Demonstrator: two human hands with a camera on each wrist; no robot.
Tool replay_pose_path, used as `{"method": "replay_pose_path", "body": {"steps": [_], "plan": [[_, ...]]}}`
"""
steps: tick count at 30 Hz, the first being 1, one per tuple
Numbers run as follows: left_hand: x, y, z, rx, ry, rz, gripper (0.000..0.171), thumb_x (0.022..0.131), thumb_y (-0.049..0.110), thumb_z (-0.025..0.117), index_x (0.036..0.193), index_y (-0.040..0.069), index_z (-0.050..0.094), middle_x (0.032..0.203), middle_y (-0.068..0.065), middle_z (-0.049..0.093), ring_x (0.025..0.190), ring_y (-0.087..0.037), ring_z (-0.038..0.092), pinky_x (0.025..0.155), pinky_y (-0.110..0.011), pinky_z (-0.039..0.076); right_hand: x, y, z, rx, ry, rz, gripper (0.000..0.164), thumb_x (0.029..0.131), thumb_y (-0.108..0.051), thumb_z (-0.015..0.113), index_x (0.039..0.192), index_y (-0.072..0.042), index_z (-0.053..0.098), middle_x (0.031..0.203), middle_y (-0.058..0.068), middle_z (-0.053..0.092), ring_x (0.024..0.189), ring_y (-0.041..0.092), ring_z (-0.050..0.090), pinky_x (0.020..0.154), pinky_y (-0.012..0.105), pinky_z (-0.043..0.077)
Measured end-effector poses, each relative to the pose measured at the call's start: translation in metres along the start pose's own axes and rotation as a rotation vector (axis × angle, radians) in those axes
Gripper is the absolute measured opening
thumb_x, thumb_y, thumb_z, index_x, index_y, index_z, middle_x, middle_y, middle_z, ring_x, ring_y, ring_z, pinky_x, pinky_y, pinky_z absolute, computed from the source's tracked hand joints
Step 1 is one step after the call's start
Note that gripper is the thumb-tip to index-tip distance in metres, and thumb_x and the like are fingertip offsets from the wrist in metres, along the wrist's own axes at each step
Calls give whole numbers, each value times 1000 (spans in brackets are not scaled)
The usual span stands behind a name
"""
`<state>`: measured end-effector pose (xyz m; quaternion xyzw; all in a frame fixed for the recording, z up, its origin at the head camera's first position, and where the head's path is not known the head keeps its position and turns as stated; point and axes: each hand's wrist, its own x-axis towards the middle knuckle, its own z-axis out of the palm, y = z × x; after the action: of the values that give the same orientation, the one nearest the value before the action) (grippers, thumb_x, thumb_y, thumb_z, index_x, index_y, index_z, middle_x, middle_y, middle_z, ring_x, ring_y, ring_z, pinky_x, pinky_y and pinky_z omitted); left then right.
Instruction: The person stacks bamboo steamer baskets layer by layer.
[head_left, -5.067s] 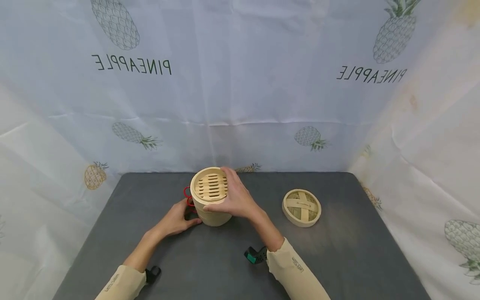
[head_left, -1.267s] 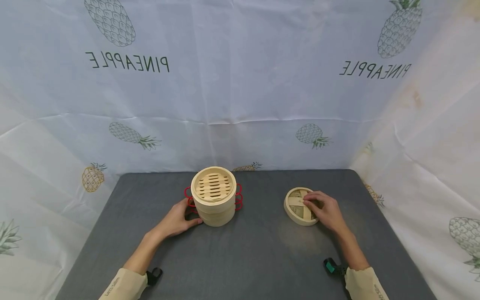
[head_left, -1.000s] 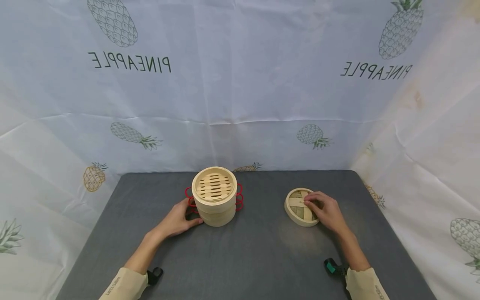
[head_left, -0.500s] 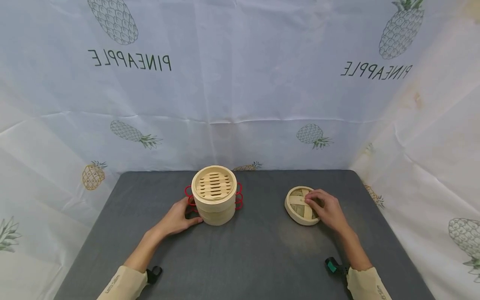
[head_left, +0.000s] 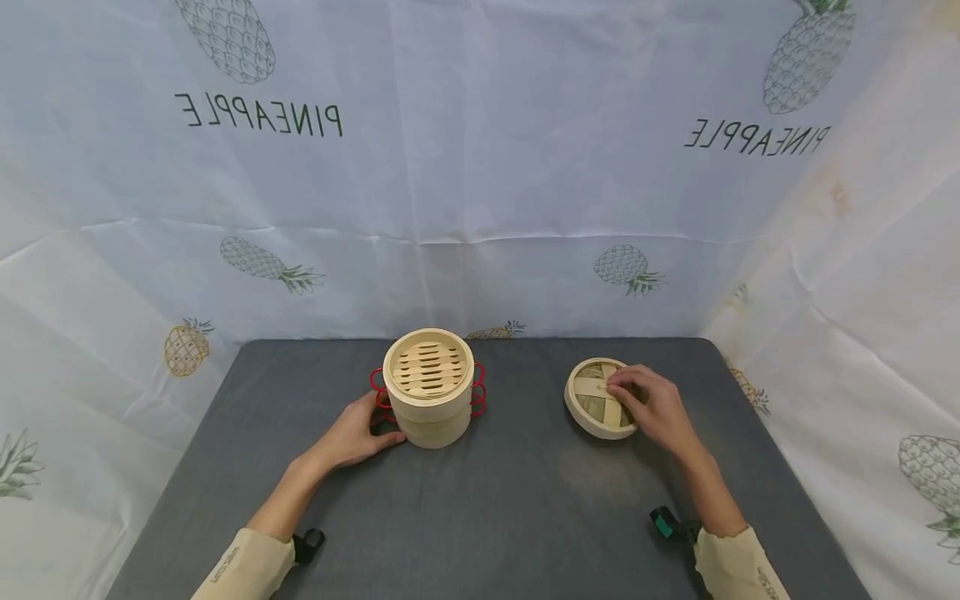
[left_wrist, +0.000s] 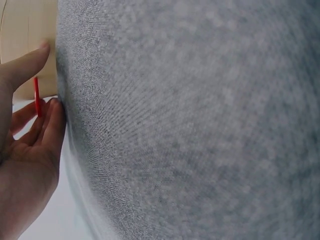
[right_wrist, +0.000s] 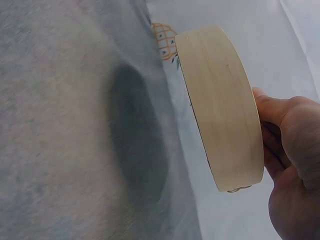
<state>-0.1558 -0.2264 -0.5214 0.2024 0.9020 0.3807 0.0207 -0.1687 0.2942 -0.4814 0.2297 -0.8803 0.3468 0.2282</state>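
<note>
A stacked bamboo steamer with a slatted top tier stands on the dark table, red loops on both sides. My left hand holds its lower left side, thumb on the front wall and fingers behind a red loop. To the right, my right hand pinches the small handle of the round bamboo steamer lid. In the right wrist view the lid hangs clear of the table, its shadow apart below it. The fingertips on the handle are hidden there behind the lid.
The dark tabletop runs back to a hanging pineapple-print cloth, with more cloth at both sides. A black strap piece shows at the left wrist, another with a green patch at the right.
My right hand let go of the steamer stack, moved right to the lid's handle, and has now raised the lid slightly off the table. My left hand stays at the steamer.
</note>
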Motion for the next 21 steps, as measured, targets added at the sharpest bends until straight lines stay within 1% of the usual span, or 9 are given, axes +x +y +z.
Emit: {"method": "replay_pose_path", "body": {"steps": [5,15,21], "plan": [[1,0,-1,5,1,-2,73,90,18,91,150,-3,55,134,-17,69,119,-30,74,100,-46,64,10,-6,-2,13,14,-31,20,86,9,84,99,-6,82,105,8,79,99,22,73,96,0,45],[1,-1,-1,-2,-7,-15,72,90,19,91,149,-2,56,135,-17,69,120,-30,74,100,-46,64,25,-23,-5,4,14,-46,19,86,8,84,100,-6,81,106,9,78,100,23,72,96,0,45],[1,0,-2,-5,-12,-15,71,91,19,90,149,-3,56,135,-18,69,122,-32,73,101,-47,64,34,-32,-5,6,10,-54,18,86,7,85,100,-4,82,107,10,78,103,24,72,100,-1,43]]}}
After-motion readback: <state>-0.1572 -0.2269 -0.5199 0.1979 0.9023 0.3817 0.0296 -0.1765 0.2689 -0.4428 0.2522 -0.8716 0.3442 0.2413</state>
